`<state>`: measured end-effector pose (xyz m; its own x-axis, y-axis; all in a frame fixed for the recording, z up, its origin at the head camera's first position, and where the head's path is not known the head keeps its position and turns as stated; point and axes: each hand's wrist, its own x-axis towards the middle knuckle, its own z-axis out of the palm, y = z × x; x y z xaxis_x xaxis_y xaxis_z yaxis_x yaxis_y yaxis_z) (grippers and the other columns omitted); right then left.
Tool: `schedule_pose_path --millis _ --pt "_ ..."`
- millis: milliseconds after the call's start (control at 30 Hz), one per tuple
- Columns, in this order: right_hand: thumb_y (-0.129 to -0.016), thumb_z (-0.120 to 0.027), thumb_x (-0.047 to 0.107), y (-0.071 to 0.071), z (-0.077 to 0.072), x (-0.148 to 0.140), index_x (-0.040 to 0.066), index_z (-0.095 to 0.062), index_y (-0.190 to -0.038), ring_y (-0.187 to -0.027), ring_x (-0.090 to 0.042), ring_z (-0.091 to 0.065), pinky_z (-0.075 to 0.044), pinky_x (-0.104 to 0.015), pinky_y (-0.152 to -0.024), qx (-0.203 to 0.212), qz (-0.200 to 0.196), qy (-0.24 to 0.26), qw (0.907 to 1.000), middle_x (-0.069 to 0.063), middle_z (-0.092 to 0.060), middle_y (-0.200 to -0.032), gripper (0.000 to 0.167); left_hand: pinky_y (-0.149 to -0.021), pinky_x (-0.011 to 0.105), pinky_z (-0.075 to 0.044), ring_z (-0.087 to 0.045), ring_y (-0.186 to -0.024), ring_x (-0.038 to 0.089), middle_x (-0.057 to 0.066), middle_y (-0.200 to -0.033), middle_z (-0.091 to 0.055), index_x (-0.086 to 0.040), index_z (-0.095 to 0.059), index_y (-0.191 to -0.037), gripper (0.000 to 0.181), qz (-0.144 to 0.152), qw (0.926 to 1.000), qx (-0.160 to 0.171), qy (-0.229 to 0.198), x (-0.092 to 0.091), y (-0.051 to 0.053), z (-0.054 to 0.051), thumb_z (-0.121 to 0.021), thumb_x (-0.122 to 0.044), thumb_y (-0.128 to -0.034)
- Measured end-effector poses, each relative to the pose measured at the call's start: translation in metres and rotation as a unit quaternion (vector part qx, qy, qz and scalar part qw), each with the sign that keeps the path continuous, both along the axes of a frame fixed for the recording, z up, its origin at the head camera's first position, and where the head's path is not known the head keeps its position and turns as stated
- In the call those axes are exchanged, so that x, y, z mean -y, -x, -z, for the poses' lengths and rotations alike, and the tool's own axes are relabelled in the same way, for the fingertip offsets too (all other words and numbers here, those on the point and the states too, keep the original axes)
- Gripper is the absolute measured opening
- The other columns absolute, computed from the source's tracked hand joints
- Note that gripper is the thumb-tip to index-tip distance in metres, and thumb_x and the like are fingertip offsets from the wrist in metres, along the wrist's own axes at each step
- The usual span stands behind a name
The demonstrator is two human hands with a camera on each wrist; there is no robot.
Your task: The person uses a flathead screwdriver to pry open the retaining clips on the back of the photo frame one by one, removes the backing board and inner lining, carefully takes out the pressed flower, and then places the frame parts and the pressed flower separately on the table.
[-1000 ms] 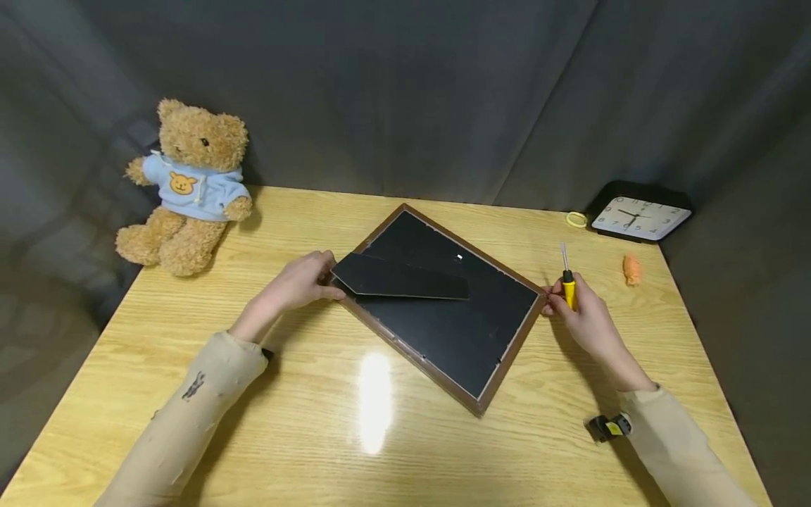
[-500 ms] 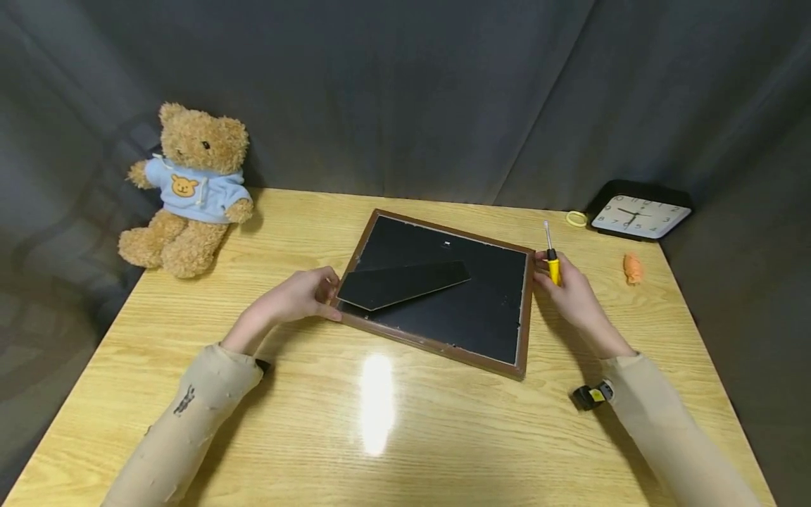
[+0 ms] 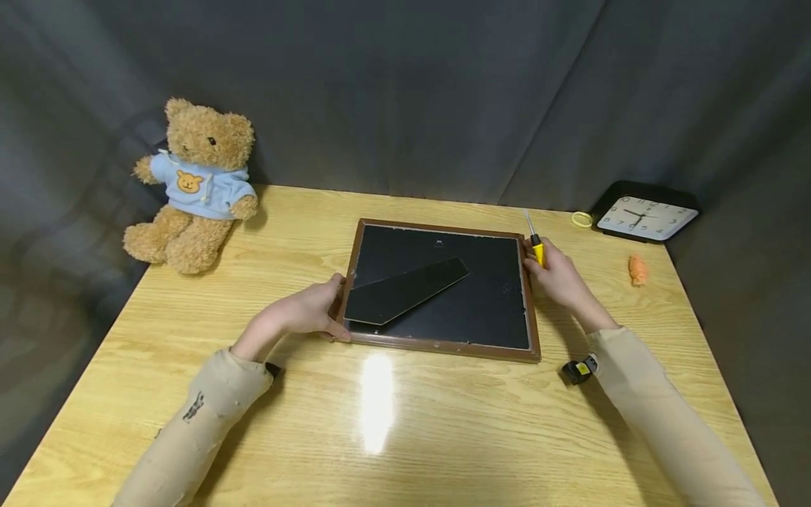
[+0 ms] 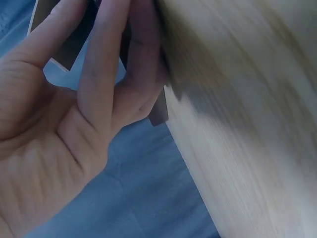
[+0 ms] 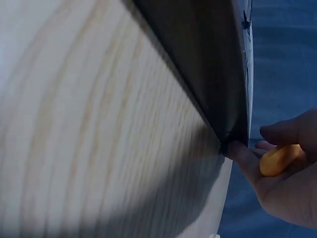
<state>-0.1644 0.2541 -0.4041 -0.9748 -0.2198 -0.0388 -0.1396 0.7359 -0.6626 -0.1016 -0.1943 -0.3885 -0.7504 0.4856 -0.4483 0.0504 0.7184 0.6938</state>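
Note:
A picture frame with a brown rim lies back up on the wooden table. Its black backing carries a black stand leg that slants across it, slightly raised. My left hand grips the frame's left side, thumb over the near left corner; in the left wrist view its other fingers reach round the edge. At the far right corner my right hand touches the rim with its fingertips. It also holds a screwdriver with a yellow and black handle, the shaft pointing away from me. The frame's front is hidden.
A teddy bear in a blue hoodie sits at the back left. At the back right stand a black clock, a yellow ring and a small orange object. Grey curtain hangs behind the wooden table.
The frame has turned counterclockwise, from cornerwise to nearly square with the table. My right hand has moved left and away from me with it, still holding the screwdriver; my left hand has come slightly nearer.

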Motion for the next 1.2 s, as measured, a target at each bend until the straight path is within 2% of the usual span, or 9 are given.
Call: schedule_pose_path --millis 100,167,267,367,567,667,833,1000,1200 --pt "-0.111 -0.053 0.002 0.0 -0.001 0.001 -0.014 -0.045 -0.151 -0.096 -0.044 -0.057 -0.048 -0.049 -0.079 0.008 -0.006 -0.011 0.9999 -0.04 -0.058 -0.134 0.044 -0.125 0.059 -0.027 -0.037 -0.15 0.046 0.041 -0.168 -0.014 0.019 0.004 -0.161 0.126 -0.005 1.0 -0.002 0.006 0.0 -0.002 -0.002 -0.091 -0.023 -0.0891" --pt "-0.112 -0.051 0.004 -0.001 -0.003 0.001 -0.013 -0.045 -0.151 -0.087 -0.039 -0.055 -0.045 -0.044 -0.072 0.008 -0.013 -0.018 0.9997 -0.036 -0.061 -0.12 0.043 -0.122 0.059 -0.033 -0.05 -0.141 0.045 0.041 -0.165 -0.025 0.019 -0.003 -0.162 0.122 -0.006 1.0 -0.002 0.002 0.001 -0.003 -0.002 -0.091 -0.022 -0.0889" --pt "-0.114 -0.049 0.006 -0.003 -0.006 0.002 -0.01 -0.049 -0.146 -0.086 -0.038 -0.059 -0.047 -0.042 -0.071 -0.033 -0.008 -0.018 0.9993 -0.032 -0.063 -0.112 0.036 -0.112 0.056 -0.046 -0.063 -0.122 0.039 0.037 -0.149 -0.052 0.017 -0.018 -0.16 0.109 -0.001 0.9998 -0.014 -0.013 0.006 0.001 -0.004 -0.092 -0.019 -0.0881" --pt "-0.113 -0.051 0.006 -0.009 -0.013 0.01 -0.005 -0.053 -0.139 -0.084 -0.039 -0.061 -0.047 -0.044 -0.07 -0.099 0.004 -0.021 0.9948 -0.029 -0.065 -0.104 0.029 -0.101 0.054 -0.053 -0.065 -0.114 0.037 0.029 -0.13 -0.065 0.016 -0.028 -0.157 0.099 0.005 0.9988 -0.039 -0.028 0.011 0.009 -0.007 -0.091 -0.013 -0.0872" --pt "-0.104 -0.07 0.004 -0.032 -0.021 0.052 -0.003 -0.06 -0.121 -0.075 -0.032 -0.055 -0.043 -0.042 -0.065 -0.138 -0.052 -0.013 0.989 -0.017 -0.061 -0.091 0.02 -0.103 0.053 -0.055 -0.069 -0.116 0.043 0.033 -0.142 -0.056 0.01 -0.022 -0.165 0.096 -0.033 0.9975 -0.03 -0.055 0.018 0.032 -0.012 -0.083 0.0 -0.0915" --pt "-0.094 -0.082 0.002 -0.046 -0.017 0.083 -0.001 -0.062 -0.114 -0.072 -0.026 -0.055 -0.046 -0.038 -0.064 -0.14 -0.116 -0.014 0.9833 -0.012 -0.064 -0.087 0.029 -0.103 0.054 -0.054 -0.067 -0.118 0.044 0.034 -0.14 -0.058 0.01 -0.022 -0.165 0.094 -0.034 0.9975 -0.038 -0.048 0.018 0.041 -0.012 -0.081 0.003 -0.092" --pt "-0.087 -0.091 0.01 -0.068 -0.01 0.128 0.0 -0.059 -0.121 -0.077 -0.022 -0.064 -0.055 -0.034 -0.066 -0.141 -0.199 -0.021 0.9697 -0.013 -0.073 -0.1 0.047 -0.092 0.047 -0.061 -0.07 -0.107 0.04 0.035 -0.136 -0.06 0.015 -0.024 -0.162 0.087 -0.037 0.9975 -0.048 -0.038 0.011 0.05 -0.008 -0.077 0.009 -0.0931" --pt "-0.09 -0.089 0.012 -0.078 -0.007 0.158 0.0 -0.06 -0.131 -0.089 -0.024 -0.073 -0.062 -0.037 -0.076 -0.17 -0.218 -0.016 0.961 -0.016 -0.076 -0.114 0.052 -0.076 0.034 -0.065 -0.073 -0.084 0.025 0.036 -0.14 -0.053 0.011 -0.02 -0.165 0.089 -0.083 0.9936 0.01 -0.075 0.002 0.051 -0.003 -0.071 0.019 -0.0925" --pt "-0.091 -0.087 0.01 -0.077 -0.002 0.171 0.003 -0.071 -0.132 -0.089 -0.021 -0.074 -0.063 -0.035 -0.072 -0.216 -0.224 -0.052 0.949 -0.01 -0.076 -0.111 0.045 -0.077 0.035 -0.065 -0.072 -0.087 0.028 0.032 -0.139 -0.051 0.009 -0.02 -0.166 0.091 -0.103 0.9906 0.029 -0.086 -0.001 0.051 0.0 -0.07 0.022 -0.0913"
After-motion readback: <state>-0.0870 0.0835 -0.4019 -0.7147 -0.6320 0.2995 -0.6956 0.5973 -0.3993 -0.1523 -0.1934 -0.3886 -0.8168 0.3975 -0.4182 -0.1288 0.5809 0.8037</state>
